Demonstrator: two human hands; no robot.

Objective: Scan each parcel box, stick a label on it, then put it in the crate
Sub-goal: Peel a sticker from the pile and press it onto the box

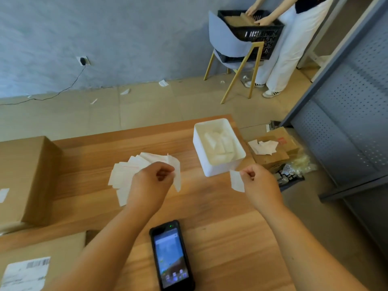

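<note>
My left hand (152, 181) pinches a thin white backing strip (177, 179) above a fanned stack of white labels (123, 175) on the wooden table (220, 217). My right hand (257, 181) pinches a single white label (237, 181), held in the air right of centre. A black handheld scanner (169, 256) lies screen-up near the table's front edge. One parcel box (27, 177) stands at the left, and another (31, 265) with a printed shipping label lies at the front left. The black crate (255, 32) sits on a chair far back.
A white bin (216, 148) holding peeled paper stands at the table's right edge. On the floor to the right are cardboard boxes (273, 152) with scraps. Another person (281, 38) handles a box in the crate on the chair (228, 45). A grey metal rack (346, 114) lines the right.
</note>
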